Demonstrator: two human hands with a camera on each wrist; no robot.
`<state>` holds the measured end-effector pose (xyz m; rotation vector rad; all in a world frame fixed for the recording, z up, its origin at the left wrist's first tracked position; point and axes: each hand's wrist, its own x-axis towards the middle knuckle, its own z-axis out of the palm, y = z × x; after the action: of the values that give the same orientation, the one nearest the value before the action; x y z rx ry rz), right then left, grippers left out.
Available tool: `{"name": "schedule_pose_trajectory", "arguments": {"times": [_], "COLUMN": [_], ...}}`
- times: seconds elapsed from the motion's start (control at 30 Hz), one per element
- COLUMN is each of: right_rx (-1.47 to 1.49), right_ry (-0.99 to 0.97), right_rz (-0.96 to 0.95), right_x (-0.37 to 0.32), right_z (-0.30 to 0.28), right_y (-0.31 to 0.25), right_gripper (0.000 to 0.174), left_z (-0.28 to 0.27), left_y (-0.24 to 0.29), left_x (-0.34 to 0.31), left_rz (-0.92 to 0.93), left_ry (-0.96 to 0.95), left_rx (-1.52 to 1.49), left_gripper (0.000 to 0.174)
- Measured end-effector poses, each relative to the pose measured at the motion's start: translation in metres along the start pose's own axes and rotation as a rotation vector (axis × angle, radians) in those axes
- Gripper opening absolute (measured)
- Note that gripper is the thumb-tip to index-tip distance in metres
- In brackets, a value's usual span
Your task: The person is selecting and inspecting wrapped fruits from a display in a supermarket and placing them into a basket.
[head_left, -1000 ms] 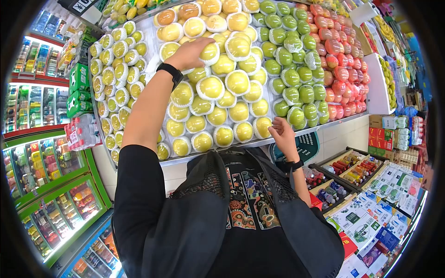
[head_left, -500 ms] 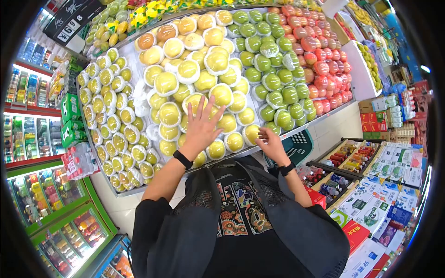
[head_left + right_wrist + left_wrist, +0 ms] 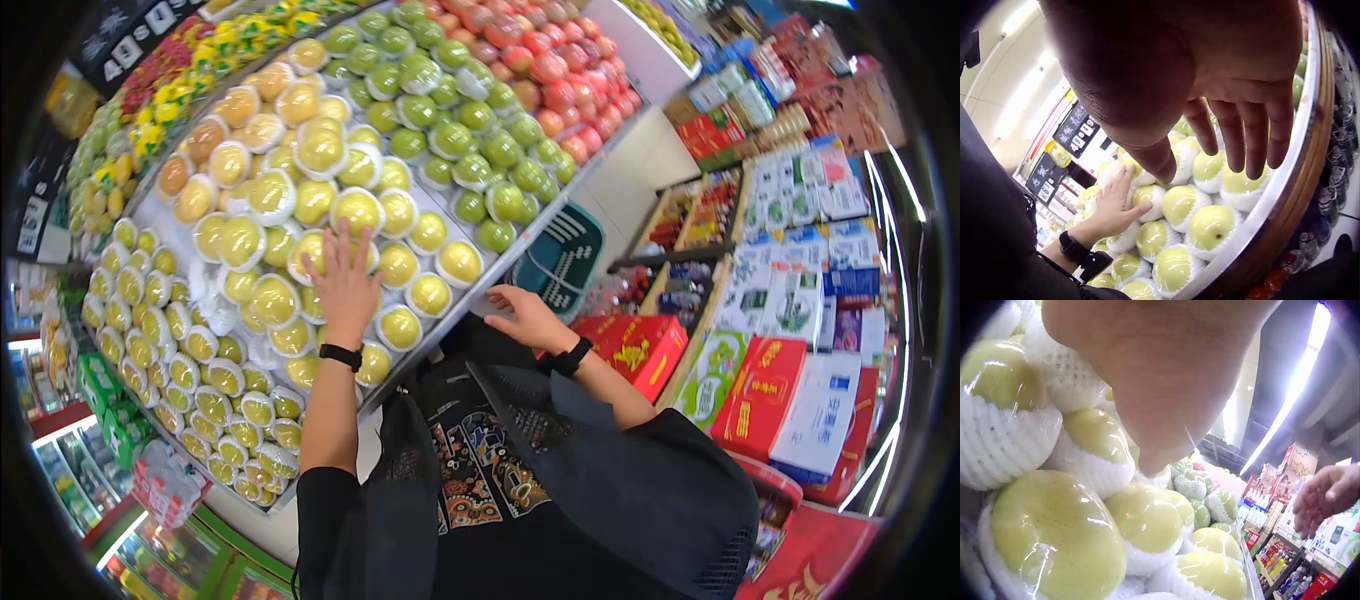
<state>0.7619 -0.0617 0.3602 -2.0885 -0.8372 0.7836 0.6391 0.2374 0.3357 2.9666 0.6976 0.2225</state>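
Wrapped yellow-green fruits (image 3: 272, 299) in white foam nets are piled on the slanted display. The left hand (image 3: 345, 283) rests over the middle of this pile, fingers spread; the right wrist view shows the same hand (image 3: 1113, 203) flat against the fruits. Close up in the left wrist view are a large wrapped fruit (image 3: 1057, 537) and part of the left hand (image 3: 1166, 381). Beside the display's front edge, the right hand (image 3: 532, 318) hangs in the air with relaxed fingers, holding nothing; its fingers point down in the right wrist view (image 3: 1229, 81).
Green fruits (image 3: 450, 140) and red fruits (image 3: 550, 68) fill the display's far side. A metal rim (image 3: 570, 190) runs along its front. A green basket (image 3: 560, 255) stands below, near a red box (image 3: 632, 350) and shelves of boxes. Smaller wrapped fruits (image 3: 215, 405) lie at the left.
The left hand came back from the upper pile toward the body, letting go of the fruit under it, and now lies spread on the pile. The view has turned; the right hand stays near the edge.
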Motion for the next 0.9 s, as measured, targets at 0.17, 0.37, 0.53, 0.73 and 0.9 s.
{"name": "schedule_pose_trajectory", "arguments": {"times": [0.17,0.37,0.53,0.73,0.9], "right_rx": [0.009,0.027,-0.001,0.036,-0.050], "right_ry": [0.061,0.092,0.006,-0.080,-0.151], "right_rz": [0.101,0.129,0.018,-0.059,-0.105], "right_x": [-0.032,-0.020,0.023,0.036,0.051], "right_z": [-0.037,-0.071,-0.124,-0.211,-0.205], "right_y": [0.026,0.078,0.106,0.187,0.175], "right_gripper": [0.045,0.046,0.048,0.047,0.045], "left_z": [-0.013,0.009,0.046,0.050,0.060], "left_y": [-0.004,0.036,0.114,0.221,0.183], "left_x": [-0.004,-0.053,-0.096,-0.102,-0.117], "left_rz": [-0.007,0.055,-0.143,-0.475,-0.571], "left_ry": [0.081,0.169,-0.077,-0.138,-0.104], "left_rx": [-0.053,-0.338,-0.433,-0.310,-0.394], "left_gripper": [0.077,0.051,0.061,0.095,0.097]}}
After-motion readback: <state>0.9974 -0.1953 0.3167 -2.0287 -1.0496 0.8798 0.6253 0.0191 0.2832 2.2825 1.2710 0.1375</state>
